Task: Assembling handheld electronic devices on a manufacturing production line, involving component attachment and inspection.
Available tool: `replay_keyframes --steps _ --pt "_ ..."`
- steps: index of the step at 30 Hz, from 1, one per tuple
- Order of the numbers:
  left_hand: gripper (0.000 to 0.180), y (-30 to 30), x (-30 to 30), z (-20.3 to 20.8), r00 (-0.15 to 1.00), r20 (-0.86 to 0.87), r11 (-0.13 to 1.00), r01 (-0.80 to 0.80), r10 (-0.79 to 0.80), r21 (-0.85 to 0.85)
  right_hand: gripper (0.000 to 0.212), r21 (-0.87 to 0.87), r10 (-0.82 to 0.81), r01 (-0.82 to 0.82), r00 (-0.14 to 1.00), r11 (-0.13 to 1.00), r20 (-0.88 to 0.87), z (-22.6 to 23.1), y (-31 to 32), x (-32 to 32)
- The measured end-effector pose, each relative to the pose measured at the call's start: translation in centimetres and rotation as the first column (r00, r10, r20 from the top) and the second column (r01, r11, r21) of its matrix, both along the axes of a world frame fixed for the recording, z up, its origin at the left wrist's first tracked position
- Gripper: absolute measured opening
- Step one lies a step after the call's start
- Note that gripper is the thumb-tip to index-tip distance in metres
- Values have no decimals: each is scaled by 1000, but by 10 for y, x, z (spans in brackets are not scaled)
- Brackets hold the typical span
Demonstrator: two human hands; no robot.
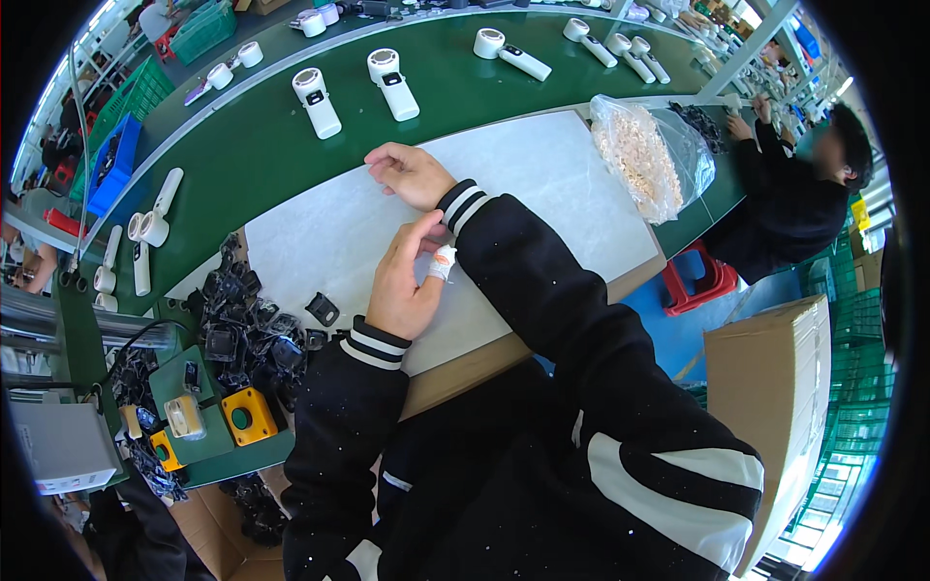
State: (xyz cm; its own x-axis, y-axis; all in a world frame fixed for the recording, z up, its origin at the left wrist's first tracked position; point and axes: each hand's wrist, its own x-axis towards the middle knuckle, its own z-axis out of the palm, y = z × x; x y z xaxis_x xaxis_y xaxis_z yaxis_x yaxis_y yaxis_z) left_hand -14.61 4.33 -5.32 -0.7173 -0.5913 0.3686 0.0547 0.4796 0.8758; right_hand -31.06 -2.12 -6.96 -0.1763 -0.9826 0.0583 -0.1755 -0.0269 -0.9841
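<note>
Over the white work sheet, my left hand has its fingers stretched out against the striped cuff of my right sleeve. White tape with a reddish patch wraps its thumb. Beyond it, my right hand hangs above the sheet with loosely bent fingers and nothing visible in them. A small black plastic part lies left of my left hand, beside a heap of black plastic parts. White handheld devices with round heads rest on the green bench past my hands.
At the right stands a clear bag of small pale parts. A person in black works beyond it, near a red stool. Yellow boxes with green buttons sit at lower left. A large carton stands at my right.
</note>
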Motion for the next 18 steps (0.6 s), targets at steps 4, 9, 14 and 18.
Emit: replay_keyframes --steps 4,9,14,18 --pt "51 3 0 3 999 -35 999 33 -33 11 25 -6 3 -3 1000 1000 -24 -2 -1 -1" --pt "50 6 -1 3 999 -29 999 41 -40 6 25 -29 -2 0 998 1000 -59 -5 -3 -2" --pt "49 6 -1 5 999 -23 999 42 -42 0 24 -33 -15 13 997 999 -72 -7 -4 0" --pt "48 7 -2 6 999 -18 999 52 -52 -6 22 -68 -43 39 998 997 -54 -11 -4 0"
